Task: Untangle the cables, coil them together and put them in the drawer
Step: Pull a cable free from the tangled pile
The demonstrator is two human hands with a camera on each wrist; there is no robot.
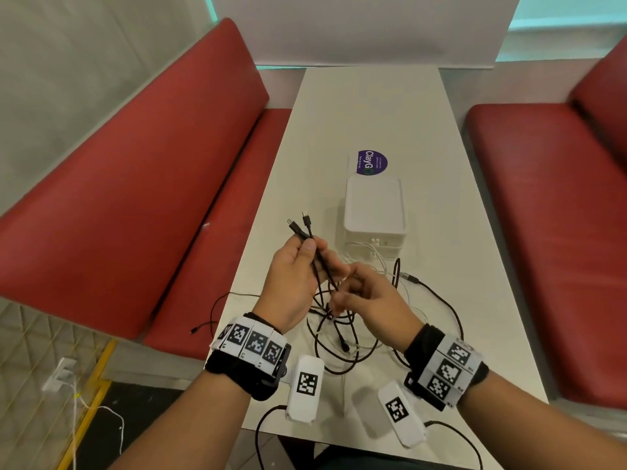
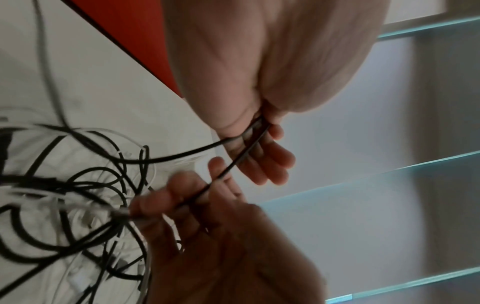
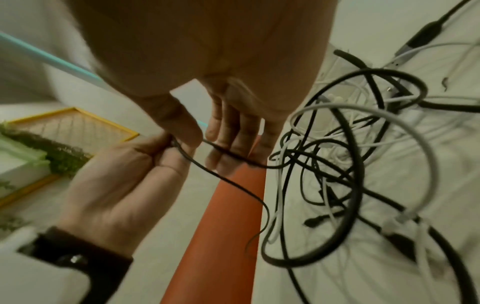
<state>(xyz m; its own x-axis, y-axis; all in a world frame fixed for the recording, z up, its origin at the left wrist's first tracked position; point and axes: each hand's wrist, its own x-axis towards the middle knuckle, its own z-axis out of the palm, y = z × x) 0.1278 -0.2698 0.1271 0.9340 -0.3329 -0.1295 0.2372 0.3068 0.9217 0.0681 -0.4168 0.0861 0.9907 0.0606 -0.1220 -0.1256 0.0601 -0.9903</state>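
Note:
My left hand [image 1: 314, 247] is raised above the white table [image 1: 339, 130] and grips two black cable ends [image 1: 300, 225], their plugs pointing up and away. The same grip shows in the left wrist view, left hand [image 2: 259, 144]. Just right of it, my right hand [image 1: 342, 293] pinches one of these black cables [image 2: 221, 176] below the left grip; the strand crosses the right hand's fingers [image 3: 228, 152]. A tangle of black and white cables [image 1: 342, 337] lies on the table under both hands. A small white drawer unit [image 1: 373, 205] stands behind the tangle.
Red bench seats [image 1: 135, 198] flank the table on both sides. A purple sticker [image 1: 372, 162] lies beyond the drawer unit. Two white tagged modules [image 1: 305, 385] sit at the near edge. One thin black cable [image 1: 213, 310] hangs off the left edge.

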